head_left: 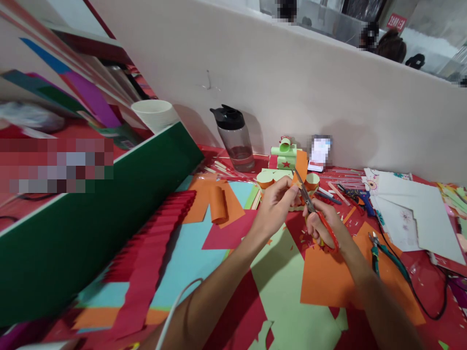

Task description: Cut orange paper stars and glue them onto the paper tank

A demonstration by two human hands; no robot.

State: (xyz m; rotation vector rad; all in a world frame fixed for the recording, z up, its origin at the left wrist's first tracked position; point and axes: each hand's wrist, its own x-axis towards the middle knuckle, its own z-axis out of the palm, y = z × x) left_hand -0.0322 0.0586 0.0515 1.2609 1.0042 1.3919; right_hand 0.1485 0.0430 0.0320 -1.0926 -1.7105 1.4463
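My left hand [276, 201] pinches a small piece of orange paper [301, 164], which stands up above the fingertips. My right hand [324, 221] grips a pair of scissors [330, 231] with red handles. Their blades point up and left, parted at the tips and right against the orange paper. Behind the hands sits a green paper model [285, 158] with a red star on its side. Small orange and green paper rolls [313, 181] stand just in front of it, partly hidden by my hands. Below my hands lies a light green sheet [280, 262] with tiny scraps nearby.
A water bottle [235, 138] and a phone [320, 153] stand by the white partition. Pliers [386, 255], a glue gun [365, 201] and white card pieces [419, 214] lie right. Pleated red paper [146, 257], an orange roll [218, 204] and a green board [102, 218] are left.
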